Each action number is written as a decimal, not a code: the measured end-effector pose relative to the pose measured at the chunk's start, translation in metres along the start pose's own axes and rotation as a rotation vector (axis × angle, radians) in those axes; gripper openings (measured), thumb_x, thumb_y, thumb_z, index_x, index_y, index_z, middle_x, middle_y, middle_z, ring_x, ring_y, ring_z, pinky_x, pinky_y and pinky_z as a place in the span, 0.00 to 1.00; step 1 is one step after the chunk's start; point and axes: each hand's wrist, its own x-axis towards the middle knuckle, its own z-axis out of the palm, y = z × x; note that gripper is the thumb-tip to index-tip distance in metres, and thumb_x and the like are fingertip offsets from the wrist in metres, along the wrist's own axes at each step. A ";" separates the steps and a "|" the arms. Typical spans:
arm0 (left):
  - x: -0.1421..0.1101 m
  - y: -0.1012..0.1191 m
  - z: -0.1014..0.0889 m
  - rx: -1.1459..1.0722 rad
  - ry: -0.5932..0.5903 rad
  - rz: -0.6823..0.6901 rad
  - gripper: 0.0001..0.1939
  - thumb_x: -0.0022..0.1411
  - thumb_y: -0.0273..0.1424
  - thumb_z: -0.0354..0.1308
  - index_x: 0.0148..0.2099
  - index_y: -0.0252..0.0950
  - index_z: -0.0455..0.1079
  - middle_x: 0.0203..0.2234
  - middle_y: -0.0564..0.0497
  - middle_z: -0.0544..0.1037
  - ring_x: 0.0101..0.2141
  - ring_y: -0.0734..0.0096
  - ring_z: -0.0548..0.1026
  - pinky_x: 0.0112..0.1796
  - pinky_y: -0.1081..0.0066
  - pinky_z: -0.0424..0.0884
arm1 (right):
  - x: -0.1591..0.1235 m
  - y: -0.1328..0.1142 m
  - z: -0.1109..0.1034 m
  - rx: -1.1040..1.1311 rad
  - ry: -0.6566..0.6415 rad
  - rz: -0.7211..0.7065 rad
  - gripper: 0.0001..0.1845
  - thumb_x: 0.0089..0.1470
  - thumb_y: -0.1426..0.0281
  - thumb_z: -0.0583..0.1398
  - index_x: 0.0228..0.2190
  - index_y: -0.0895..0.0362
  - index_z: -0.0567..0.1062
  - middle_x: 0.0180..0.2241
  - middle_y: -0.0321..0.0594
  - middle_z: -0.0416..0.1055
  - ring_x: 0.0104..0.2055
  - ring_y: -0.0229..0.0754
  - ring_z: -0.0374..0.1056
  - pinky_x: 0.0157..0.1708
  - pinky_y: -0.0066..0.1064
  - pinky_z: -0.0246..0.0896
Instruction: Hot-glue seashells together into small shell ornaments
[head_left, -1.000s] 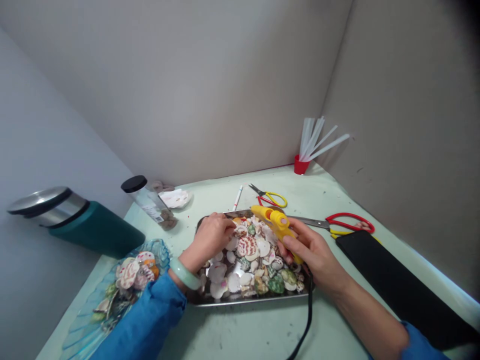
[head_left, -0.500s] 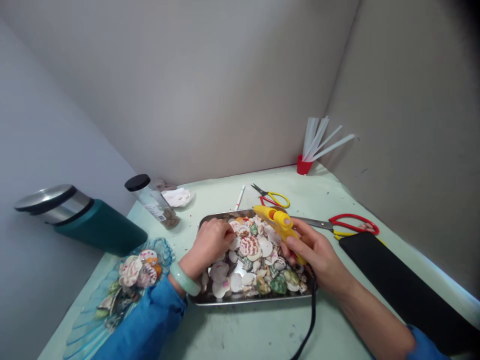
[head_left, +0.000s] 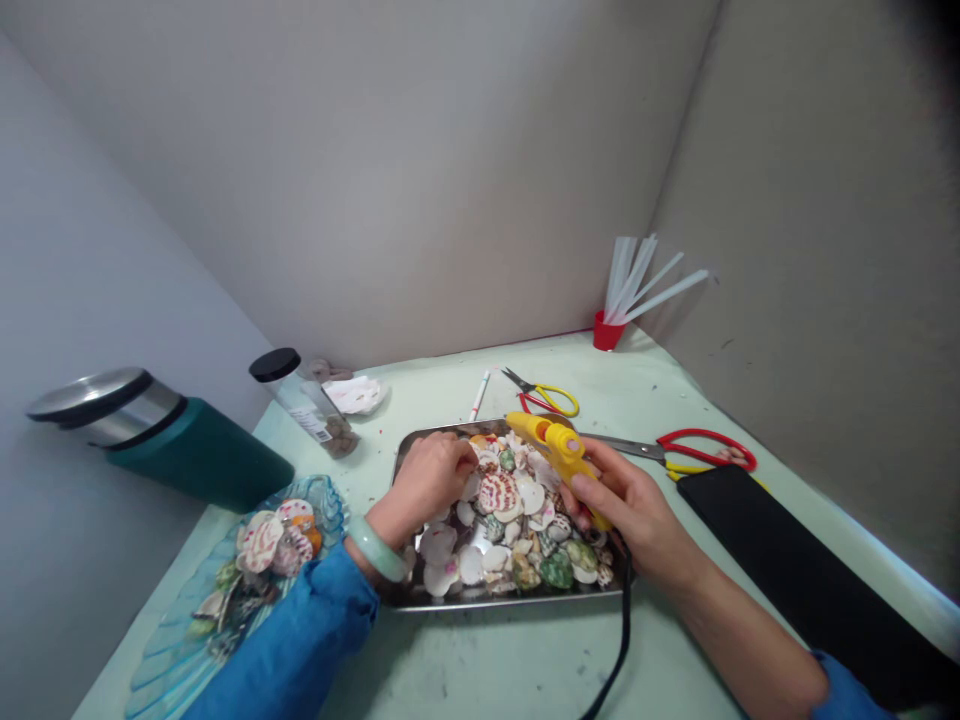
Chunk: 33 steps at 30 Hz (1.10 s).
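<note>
While ribbed shells (head_left: 498, 493) overlap, right fingers (head_left: 598, 495) clasp a plastic glue gun (head_left: 561, 446).

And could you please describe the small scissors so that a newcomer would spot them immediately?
Start at the metal tray of shells and look just beyond its far edge. Right of the pen lie the small scissors, their blades pointing away to the left. The large scissors share the red and yellow handles, but these are shorter and farther back.
</note>
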 end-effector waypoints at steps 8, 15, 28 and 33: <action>-0.024 -0.023 -0.046 -0.101 0.123 -0.133 0.11 0.61 0.30 0.52 0.37 0.36 0.76 0.31 0.50 0.82 0.32 0.67 0.76 0.33 0.71 0.68 | 0.000 -0.001 0.001 -0.145 0.010 0.018 0.26 0.55 0.58 0.60 0.52 0.56 0.65 0.24 0.33 0.67 0.23 0.37 0.61 0.24 0.28 0.58; -0.058 -0.034 -0.053 -0.072 0.155 -0.202 0.10 0.60 0.30 0.53 0.36 0.37 0.76 0.31 0.49 0.81 0.32 0.65 0.76 0.32 0.70 0.66 | -0.004 -0.001 0.005 -0.843 -0.092 -0.161 0.24 0.56 0.60 0.58 0.53 0.52 0.65 0.35 0.40 0.74 0.34 0.46 0.70 0.35 0.34 0.63; -0.083 -0.063 -0.066 -0.022 0.368 -0.374 0.12 0.61 0.35 0.52 0.34 0.38 0.75 0.26 0.51 0.80 0.27 0.67 0.75 0.28 0.71 0.63 | 0.001 0.006 0.000 -1.387 -0.202 -0.436 0.17 0.57 0.61 0.57 0.46 0.54 0.72 0.43 0.48 0.77 0.42 0.54 0.74 0.38 0.43 0.69; -0.089 -0.082 -0.077 0.040 0.509 -0.473 0.17 0.63 0.41 0.50 0.29 0.37 0.72 0.20 0.53 0.76 0.23 0.69 0.72 0.26 0.72 0.61 | 0.001 0.012 -0.006 -1.354 -0.209 -0.430 0.17 0.56 0.62 0.59 0.46 0.52 0.74 0.44 0.45 0.77 0.41 0.51 0.75 0.37 0.40 0.71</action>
